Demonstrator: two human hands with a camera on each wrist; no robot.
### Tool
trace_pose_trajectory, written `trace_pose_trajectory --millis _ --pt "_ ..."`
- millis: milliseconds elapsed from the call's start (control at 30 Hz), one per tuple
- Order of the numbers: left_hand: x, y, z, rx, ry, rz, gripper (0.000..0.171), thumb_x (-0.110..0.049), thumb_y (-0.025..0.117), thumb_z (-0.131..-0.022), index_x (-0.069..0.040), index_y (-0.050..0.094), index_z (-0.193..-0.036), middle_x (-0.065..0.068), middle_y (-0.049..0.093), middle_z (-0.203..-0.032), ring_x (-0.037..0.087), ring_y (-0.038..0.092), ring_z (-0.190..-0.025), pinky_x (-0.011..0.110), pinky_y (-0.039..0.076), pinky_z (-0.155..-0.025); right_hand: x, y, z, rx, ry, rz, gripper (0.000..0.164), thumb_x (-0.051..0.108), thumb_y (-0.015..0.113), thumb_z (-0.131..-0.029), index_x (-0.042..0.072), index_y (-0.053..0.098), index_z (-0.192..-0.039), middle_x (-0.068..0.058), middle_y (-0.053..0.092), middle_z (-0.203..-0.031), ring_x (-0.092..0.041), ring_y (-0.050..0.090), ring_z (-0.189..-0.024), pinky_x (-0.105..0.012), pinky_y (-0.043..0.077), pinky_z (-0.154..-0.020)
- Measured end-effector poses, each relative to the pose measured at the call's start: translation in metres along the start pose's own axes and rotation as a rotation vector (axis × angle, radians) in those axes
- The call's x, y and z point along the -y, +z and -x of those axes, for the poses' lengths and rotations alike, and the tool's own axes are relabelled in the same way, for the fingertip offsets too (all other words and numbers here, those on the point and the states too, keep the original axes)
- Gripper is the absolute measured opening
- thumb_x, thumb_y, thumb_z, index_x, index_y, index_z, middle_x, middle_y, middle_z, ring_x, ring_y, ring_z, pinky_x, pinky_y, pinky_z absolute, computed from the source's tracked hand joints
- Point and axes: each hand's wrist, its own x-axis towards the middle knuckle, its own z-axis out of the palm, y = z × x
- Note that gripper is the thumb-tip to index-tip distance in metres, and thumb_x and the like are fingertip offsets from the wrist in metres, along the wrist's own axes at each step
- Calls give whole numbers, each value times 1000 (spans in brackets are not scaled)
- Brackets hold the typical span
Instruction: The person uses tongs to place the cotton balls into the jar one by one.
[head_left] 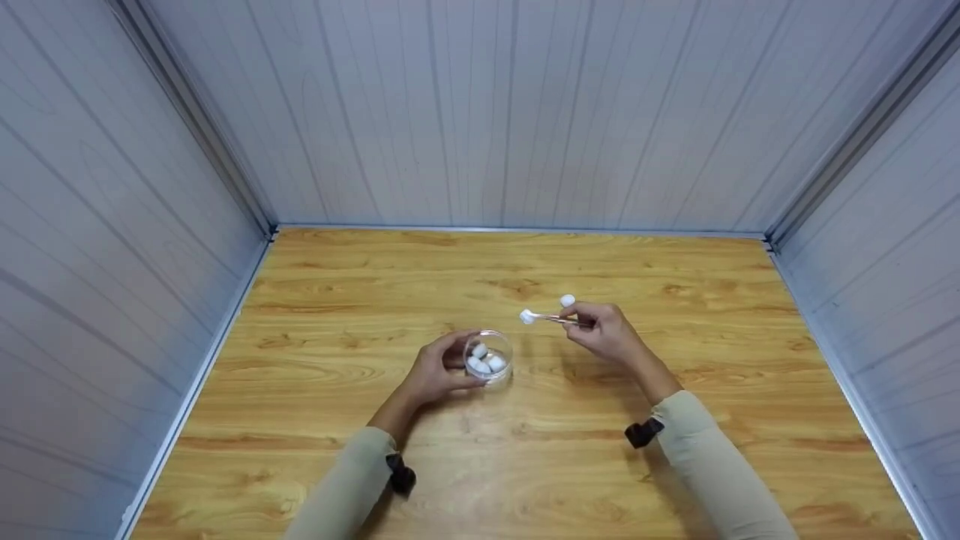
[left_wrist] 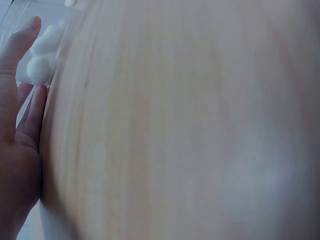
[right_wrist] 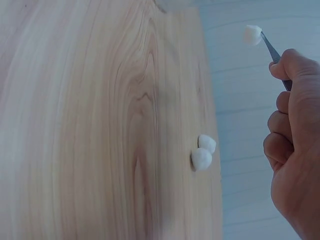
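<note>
My left hand point(head_left: 436, 370) grips a small clear round container point(head_left: 508, 361), thumb on the near side and fingers on the far side. Several white cotton balls point(head_left: 478, 365) lie inside it. In my right hand point(head_left: 609, 334) are metal tweezers point(head_left: 553, 318), pinched between thumb and fingers. Their tips hold one cotton ball point(head_left: 527, 316) above the table, to the right of the container and slightly beyond it. The right wrist view shows the same cotton ball point(right_wrist: 253, 35) at the tips of the tweezers point(right_wrist: 272, 50).
Two loose cotton balls point(right_wrist: 202, 159) lie side by side on the wooden table point(head_left: 360, 277); the head view shows one cotton ball point(head_left: 568, 300) just beyond my right hand. Pale panel walls point(head_left: 480, 112) enclose the table at the back and both sides.
</note>
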Motion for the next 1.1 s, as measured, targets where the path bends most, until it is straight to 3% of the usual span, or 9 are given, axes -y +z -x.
trace_pose_trajectory --millis 600,867,1100 --pt "1 1 1 2 3 8 84 -5 100 -83 -9 63 -159 24 73 -145 43 75 -132 20 63 -103 16 20 -4 22 -144 29 17 -5 74 -96 1 84 -107 -9 67 -70 5 36 -62 -18 32 -58" --pt "1 1 2 1 2 14 84 -3 100 -83 -9 63 -159 25 72 -147 44 74 -134 26 65 -107 21 30 -4 53 -164 20 18 -4 73 -95 3 85 -107 -10 70 -70 5 39 -62 -16 33 -57" --pt "0 0 1 2 1 3 86 -4 100 -83 -9 62 -159 24 73 -146 42 74 -133 20 63 -104 26 35 -4 55 -195 37 20 -3 73 -93 4 85 -107 -9 68 -68 6 39 -62 -15 33 -56"
